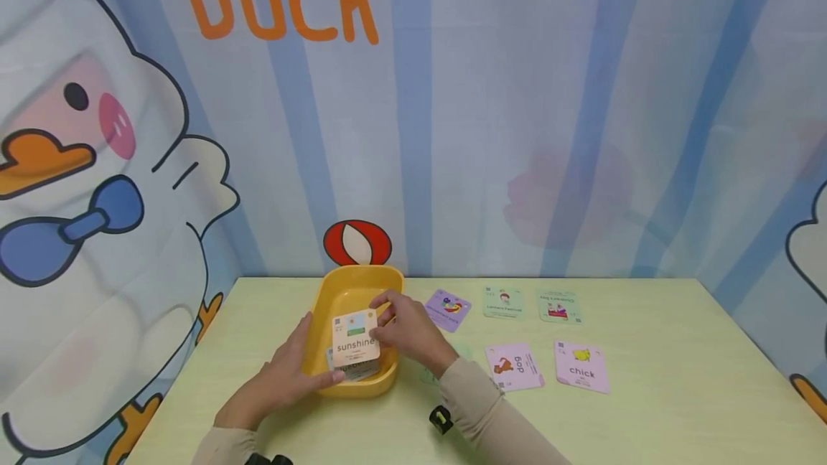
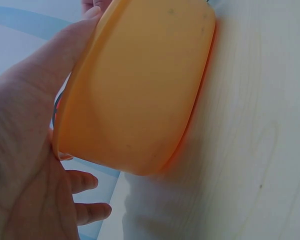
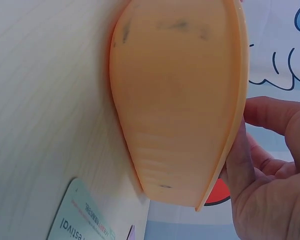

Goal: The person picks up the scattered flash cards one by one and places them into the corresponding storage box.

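A card reading "sunshine" [image 1: 355, 336] is pinched by my right hand [image 1: 410, 332] at its right edge, tilted up over the yellow plastic bin [image 1: 355, 390]. Beneath it, in the bin's near part, lie more cards [image 1: 360, 369], mostly hidden. My left hand [image 1: 287, 372] rests along the bin's left rim, fingers loosely spread and thumb reaching over toward the cards. In the left wrist view, this hand [image 2: 35, 115] lies against the rim, two fingers apart from the wall. The right wrist view has my right hand [image 3: 270, 175] behind the rim, the card hidden.
Right of the bin lie a purple card [image 1: 448, 310], a Lantern Festival card [image 1: 503, 303], a Children's Day card [image 1: 560, 306], a dog card [image 1: 515, 367] and a chick card [image 1: 582, 367]. A green card [image 1: 429, 377] is partly under my right forearm. A printed curtain [image 1: 465, 128] hangs behind the table.
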Motion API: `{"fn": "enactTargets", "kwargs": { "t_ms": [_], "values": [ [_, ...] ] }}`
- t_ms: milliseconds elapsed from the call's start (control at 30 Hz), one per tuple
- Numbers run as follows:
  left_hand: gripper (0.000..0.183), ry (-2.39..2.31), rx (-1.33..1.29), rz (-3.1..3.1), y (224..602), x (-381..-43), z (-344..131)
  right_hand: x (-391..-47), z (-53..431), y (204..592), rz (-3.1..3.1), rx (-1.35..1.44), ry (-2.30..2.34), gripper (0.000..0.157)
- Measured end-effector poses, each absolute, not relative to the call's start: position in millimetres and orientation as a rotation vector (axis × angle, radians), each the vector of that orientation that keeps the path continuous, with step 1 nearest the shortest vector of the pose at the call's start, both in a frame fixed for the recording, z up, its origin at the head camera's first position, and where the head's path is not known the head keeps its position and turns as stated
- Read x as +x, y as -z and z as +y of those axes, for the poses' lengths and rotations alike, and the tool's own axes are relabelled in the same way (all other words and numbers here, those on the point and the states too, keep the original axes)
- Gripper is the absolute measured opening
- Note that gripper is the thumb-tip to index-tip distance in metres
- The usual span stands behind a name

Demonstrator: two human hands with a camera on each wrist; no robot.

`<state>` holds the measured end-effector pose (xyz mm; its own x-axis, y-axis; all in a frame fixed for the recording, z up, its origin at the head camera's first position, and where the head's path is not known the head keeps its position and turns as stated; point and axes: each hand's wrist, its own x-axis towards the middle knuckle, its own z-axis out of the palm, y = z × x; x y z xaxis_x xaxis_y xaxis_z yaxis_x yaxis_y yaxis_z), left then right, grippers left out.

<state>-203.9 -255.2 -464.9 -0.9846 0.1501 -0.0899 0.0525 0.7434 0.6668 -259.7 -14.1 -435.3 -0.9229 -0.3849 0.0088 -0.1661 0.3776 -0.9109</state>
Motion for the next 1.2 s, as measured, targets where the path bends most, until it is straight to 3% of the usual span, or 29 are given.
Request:
{"fn": "enactTargets", "kwargs": {
  "t_ms": [733, 1033, 1200],
  "values": [
    [0.127, -1.073, 0.145, 2.795, 462.3, -202.5, -254.1, -255.5, -19.9, 434.7, 2.596, -0.509, 1.436, 0.029],
    [0.128, -1.053, 0.104, 2.781, 463.9, -201.4, -253.5, -238.0, -15.0, 417.7, 3.027, -0.739, 0.956, 0.035],
    [0.131, -1.054, 0.068, 2.769, 463.9, -201.7, -252.7, -235.3, -5.6, 410.6, 3.027, -0.745, 0.957, 0.035]
  ]
}}
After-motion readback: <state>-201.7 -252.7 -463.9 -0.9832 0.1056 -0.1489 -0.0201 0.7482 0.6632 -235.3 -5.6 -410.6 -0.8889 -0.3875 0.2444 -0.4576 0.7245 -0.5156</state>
